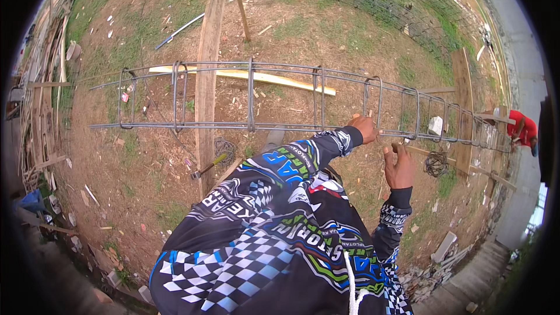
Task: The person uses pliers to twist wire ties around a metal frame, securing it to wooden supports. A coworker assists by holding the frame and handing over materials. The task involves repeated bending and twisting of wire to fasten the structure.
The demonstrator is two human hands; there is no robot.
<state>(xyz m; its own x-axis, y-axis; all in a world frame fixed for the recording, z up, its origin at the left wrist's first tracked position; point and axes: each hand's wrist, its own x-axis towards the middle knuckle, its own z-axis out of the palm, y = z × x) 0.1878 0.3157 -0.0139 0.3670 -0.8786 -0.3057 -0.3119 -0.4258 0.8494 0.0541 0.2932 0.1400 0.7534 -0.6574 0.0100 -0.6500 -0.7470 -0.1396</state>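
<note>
A long steel rebar cage [251,94], made of straight bars with square stirrups around them, stretches across in front of me from left to right. My left hand [366,128] is closed at the near lower bar, beside one of the stirrups [380,104]; its fingertips are partly hidden. Just nearer to me and to the right, my right hand [399,166] is raised with bent fingers. Its thumb and fingers are apart, with nothing visible between them, and it does not touch the cage.
A wooden plank [210,52] runs under the cage's left part; another board [463,105] stands at its right part. A hammer [209,166] lies near wire coils [224,150]; more coiled wire [436,164] lies right. A person in red [523,130] bends at the far right end.
</note>
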